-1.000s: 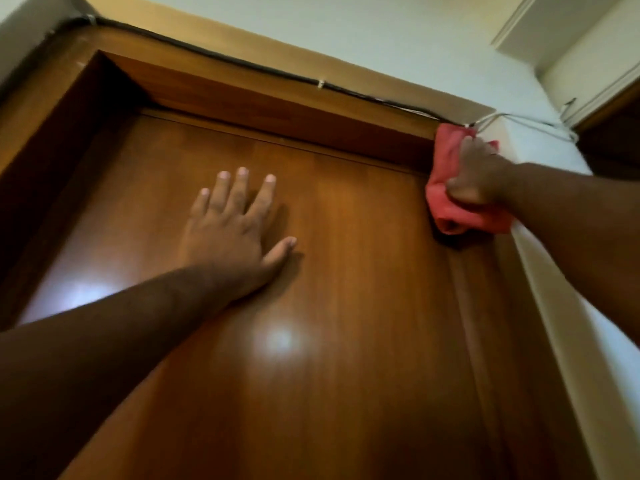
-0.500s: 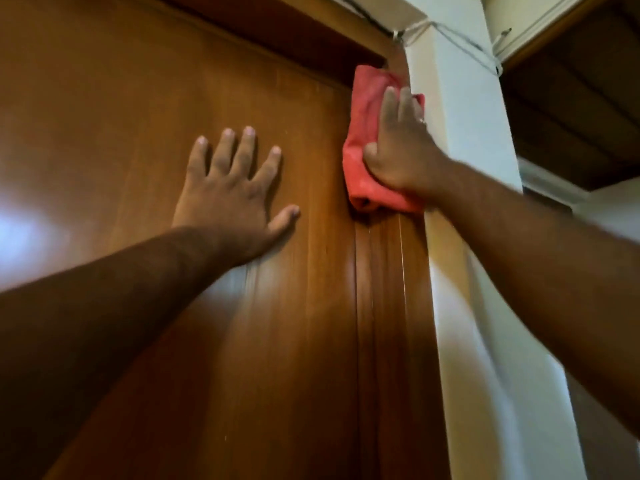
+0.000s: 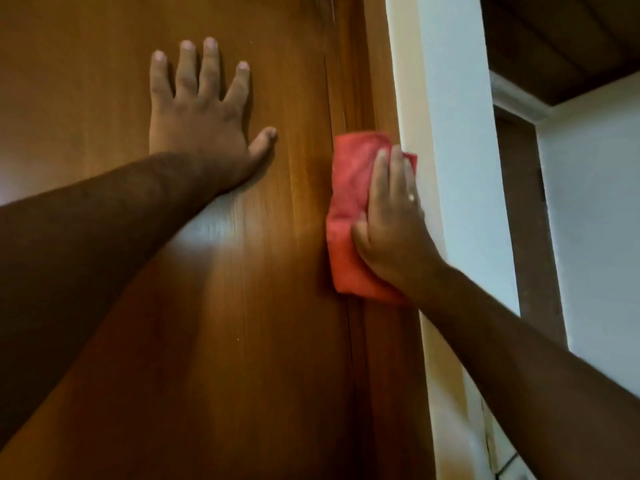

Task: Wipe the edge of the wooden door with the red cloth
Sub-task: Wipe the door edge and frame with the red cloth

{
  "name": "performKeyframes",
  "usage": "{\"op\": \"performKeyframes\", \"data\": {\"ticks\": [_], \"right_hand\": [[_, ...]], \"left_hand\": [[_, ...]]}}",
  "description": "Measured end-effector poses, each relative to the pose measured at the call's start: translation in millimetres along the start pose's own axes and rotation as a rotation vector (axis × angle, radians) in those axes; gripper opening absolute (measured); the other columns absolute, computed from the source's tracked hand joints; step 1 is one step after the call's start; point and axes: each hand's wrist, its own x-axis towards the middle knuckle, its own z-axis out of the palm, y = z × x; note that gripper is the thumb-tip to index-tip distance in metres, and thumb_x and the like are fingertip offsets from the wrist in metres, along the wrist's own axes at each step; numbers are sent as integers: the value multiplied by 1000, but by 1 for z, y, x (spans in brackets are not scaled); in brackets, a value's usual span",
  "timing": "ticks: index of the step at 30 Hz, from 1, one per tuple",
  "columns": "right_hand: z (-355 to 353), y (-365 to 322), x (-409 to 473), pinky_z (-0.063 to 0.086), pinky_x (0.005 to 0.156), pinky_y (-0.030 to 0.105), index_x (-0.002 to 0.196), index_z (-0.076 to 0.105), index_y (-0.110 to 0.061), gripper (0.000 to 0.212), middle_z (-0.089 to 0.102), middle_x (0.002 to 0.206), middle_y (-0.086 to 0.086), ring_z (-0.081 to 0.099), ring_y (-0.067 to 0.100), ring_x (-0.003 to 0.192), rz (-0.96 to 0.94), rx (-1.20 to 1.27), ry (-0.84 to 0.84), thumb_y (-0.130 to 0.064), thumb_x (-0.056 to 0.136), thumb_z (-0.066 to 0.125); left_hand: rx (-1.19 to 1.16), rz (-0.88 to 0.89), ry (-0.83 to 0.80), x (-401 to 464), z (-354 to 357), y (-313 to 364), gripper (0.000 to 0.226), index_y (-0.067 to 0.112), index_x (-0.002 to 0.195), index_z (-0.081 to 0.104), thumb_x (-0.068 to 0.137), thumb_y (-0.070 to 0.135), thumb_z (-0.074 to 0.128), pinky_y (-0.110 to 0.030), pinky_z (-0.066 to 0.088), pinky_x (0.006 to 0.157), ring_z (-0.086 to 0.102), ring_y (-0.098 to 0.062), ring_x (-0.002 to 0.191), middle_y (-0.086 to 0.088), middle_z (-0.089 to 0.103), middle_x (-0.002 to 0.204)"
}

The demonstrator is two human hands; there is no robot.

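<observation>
A glossy brown wooden door (image 3: 214, 306) fills the left and middle of the head view. Its right edge (image 3: 341, 98) runs top to bottom beside the wooden frame. My left hand (image 3: 201, 123) lies flat on the door face, fingers spread, holding nothing. My right hand (image 3: 391, 220) presses a folded red cloth (image 3: 346, 188) against the door's right edge and frame, fingers pointing up. The cloth shows above, left of and below the hand.
A cream and white wall corner (image 3: 450, 168) stands directly right of the frame. Further right, a dark wooden ceiling (image 3: 561, 39) and another dark doorway (image 3: 523, 202) are seen. A light glare shines on the door (image 3: 214, 244).
My right hand has slid the red cloth down the door's right edge from the top corner. The camera has tilted down; the top frame is out of view. The left hand stays flat.
</observation>
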Motion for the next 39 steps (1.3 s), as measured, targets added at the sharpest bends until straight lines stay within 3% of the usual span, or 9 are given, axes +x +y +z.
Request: {"op": "performKeyframes", "data": {"ticks": [3, 6, 10, 18, 22, 29, 33, 35, 39], "right_hand": [[4, -7, 6, 20, 117, 49, 155, 7, -4, 82, 6, 163, 21, 8, 39, 150, 44, -18, 57, -40, 90, 43], [19, 1, -70, 26, 117, 50, 153, 13, -1, 77, 13, 161, 23, 17, 40, 148, 43, 23, 53, -24, 91, 52], [32, 9, -160, 34, 109, 58, 151, 14, 0, 79, 15, 158, 25, 21, 45, 144, 6, 73, -43, -32, 85, 45], [12, -1, -53, 19, 116, 50, 153, 14, 1, 78, 11, 161, 26, 11, 43, 148, 44, 34, 11, -29, 89, 48], [10, 1, -62, 17, 115, 47, 153, 13, 0, 75, 8, 162, 23, 9, 40, 149, 12, 37, -4, -24, 92, 50], [47, 25, -237, 23, 111, 55, 155, -5, -9, 88, 1, 161, 22, 12, 45, 146, -39, 33, -115, -30, 88, 49], [70, 33, -363, 45, 98, 55, 147, 24, 3, 62, 29, 144, 34, 46, 51, 124, 31, -111, -229, -34, 100, 37], [77, 30, -414, 46, 96, 56, 134, 38, 7, 50, 34, 139, 35, 47, 51, 119, 84, -129, -325, -32, 105, 28], [78, 22, -491, 51, 90, 62, 128, 40, 10, 46, 32, 140, 35, 48, 55, 121, 204, -131, -552, -26, 104, 23]], "left_hand": [[-5, 0, 8, -3, -1, -1, 86, 17, 161, 12, 94, 71, 20, -61, 6, 123, 5, -41, 154, -23, 6, 168], [-24, 17, 2, -5, -3, -2, 85, 16, 161, 10, 96, 68, 20, -62, 6, 123, 4, -42, 154, -24, 6, 167], [-24, 18, -13, -5, -5, 1, 84, 15, 161, 10, 97, 67, 21, -63, 4, 122, 2, -42, 154, -25, 4, 167], [-37, 11, -13, -6, -6, 0, 83, 14, 161, 11, 97, 66, 23, -62, 5, 123, 4, -42, 154, -25, 6, 167], [-116, 23, -80, -24, -12, 5, 83, 14, 161, 11, 97, 66, 26, -62, 6, 123, 4, -41, 154, -24, 7, 167], [-192, 179, -168, -211, -11, 53, 87, 14, 161, 19, 92, 66, 34, -60, 1, 121, 12, -40, 153, -21, 13, 167], [-117, 257, -263, -302, -6, 64, 86, 14, 161, 22, 93, 63, 42, -58, -3, 121, 12, -38, 153, -20, 15, 168], [-75, 267, -276, -312, -3, 65, 84, 15, 162, 16, 96, 63, 37, -58, -5, 121, 5, -37, 154, -19, 10, 168], [-73, 252, -259, -314, 3, 68, 82, 15, 162, 7, 98, 61, 28, -58, -10, 120, -2, -38, 154, -20, 3, 169]]}}
